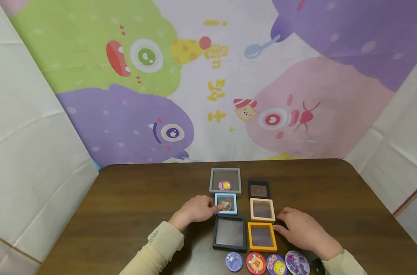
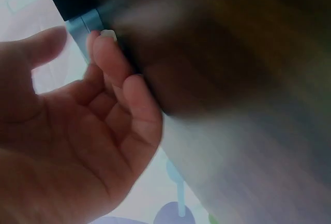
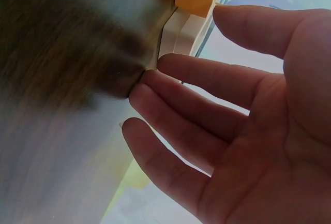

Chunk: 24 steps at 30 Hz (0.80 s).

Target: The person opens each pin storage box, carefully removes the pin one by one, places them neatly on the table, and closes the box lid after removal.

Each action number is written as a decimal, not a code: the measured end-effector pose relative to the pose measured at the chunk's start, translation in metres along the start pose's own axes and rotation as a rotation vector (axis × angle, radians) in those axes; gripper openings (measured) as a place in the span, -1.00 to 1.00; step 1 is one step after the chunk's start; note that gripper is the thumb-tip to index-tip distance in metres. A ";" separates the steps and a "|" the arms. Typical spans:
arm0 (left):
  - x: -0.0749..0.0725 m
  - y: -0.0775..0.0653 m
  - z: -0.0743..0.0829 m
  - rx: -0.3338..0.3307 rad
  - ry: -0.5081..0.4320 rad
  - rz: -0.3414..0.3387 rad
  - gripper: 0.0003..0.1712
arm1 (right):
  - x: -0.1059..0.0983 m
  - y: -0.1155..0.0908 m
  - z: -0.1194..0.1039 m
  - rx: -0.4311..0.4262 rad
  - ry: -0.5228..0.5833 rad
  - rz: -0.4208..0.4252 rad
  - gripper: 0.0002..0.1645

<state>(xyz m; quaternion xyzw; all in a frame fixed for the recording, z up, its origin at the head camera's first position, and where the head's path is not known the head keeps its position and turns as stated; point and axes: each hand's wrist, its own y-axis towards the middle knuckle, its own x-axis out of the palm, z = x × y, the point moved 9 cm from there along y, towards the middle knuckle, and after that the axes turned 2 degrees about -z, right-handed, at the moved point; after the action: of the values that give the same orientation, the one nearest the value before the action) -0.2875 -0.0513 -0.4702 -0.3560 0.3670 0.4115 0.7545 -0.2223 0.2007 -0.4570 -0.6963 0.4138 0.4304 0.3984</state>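
Observation:
My left hand (image 1: 196, 209) rests at the left side of a small light blue display frame (image 1: 225, 195), which has a round picture badge (image 1: 227, 206) inside. In the left wrist view its fingers (image 2: 111, 58) are softly bent against the frame's side, while the thumb stands apart from them. My right hand (image 1: 304, 231) lies just right of a beige frame (image 1: 252, 211) and an orange frame (image 1: 250, 237). Its fingers (image 3: 194, 74) are spread and almost straight, fingertips close to the beige frame's side, with nothing gripped.
A grey frame (image 1: 225, 169) with a yellow and purple badge (image 1: 224, 185) stands behind the blue one, a larger black frame (image 1: 214, 233) in front. A small black frame (image 1: 258, 183) heads the right column. Several badges, including a red one (image 1: 256, 263), line the near side of the brown table (image 1: 132, 206).

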 end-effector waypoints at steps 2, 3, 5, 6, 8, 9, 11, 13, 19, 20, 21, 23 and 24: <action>0.003 0.002 -0.001 0.000 0.003 -0.013 -0.50 | 0.000 0.000 0.000 -0.003 -0.001 0.004 -0.62; 0.004 0.003 -0.002 0.000 0.003 -0.016 -0.49 | 0.001 0.000 0.000 -0.004 -0.004 0.007 -0.61; 0.004 0.003 -0.002 -0.005 -0.003 -0.015 -0.48 | 0.001 0.000 0.000 -0.010 -0.008 0.014 -0.61; 0.004 0.003 -0.003 -0.006 -0.004 -0.011 -0.47 | 0.000 0.000 0.000 -0.015 -0.010 0.016 -0.61; 0.003 0.002 -0.003 -0.008 0.002 0.005 -0.46 | 0.000 0.000 0.001 -0.012 -0.010 0.020 -0.61; 0.002 0.001 -0.003 -0.010 0.010 0.018 -0.45 | 0.000 0.000 0.001 -0.011 -0.009 0.021 -0.62; -0.001 -0.002 -0.003 -0.023 0.035 0.057 -0.42 | 0.000 0.000 0.002 -0.010 -0.010 0.021 -0.63; -0.005 -0.009 -0.002 -0.033 0.066 0.109 -0.39 | 0.000 0.000 0.002 -0.007 -0.008 0.022 -0.64; -0.020 -0.025 0.011 -0.044 0.156 0.229 -0.35 | -0.002 0.000 0.002 -0.010 0.002 0.012 -0.61; -0.023 -0.027 0.014 -0.044 0.159 0.239 -0.36 | -0.002 0.000 0.002 -0.007 0.008 0.008 -0.60; -0.025 -0.029 0.017 -0.043 0.159 0.245 -0.37 | -0.002 0.000 0.003 -0.004 0.014 0.003 -0.60; -0.029 -0.034 0.023 -0.035 0.149 0.255 -0.38 | -0.001 0.000 0.004 -0.001 0.039 -0.006 -0.58; -0.030 -0.036 0.027 -0.027 0.144 0.260 -0.38 | -0.001 -0.001 0.005 0.008 0.054 -0.009 -0.58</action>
<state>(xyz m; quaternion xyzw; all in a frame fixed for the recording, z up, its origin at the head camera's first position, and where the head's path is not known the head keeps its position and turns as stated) -0.2607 -0.0543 -0.4239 -0.3443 0.4575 0.4840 0.6618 -0.2233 0.2054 -0.4570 -0.7079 0.4230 0.4081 0.3918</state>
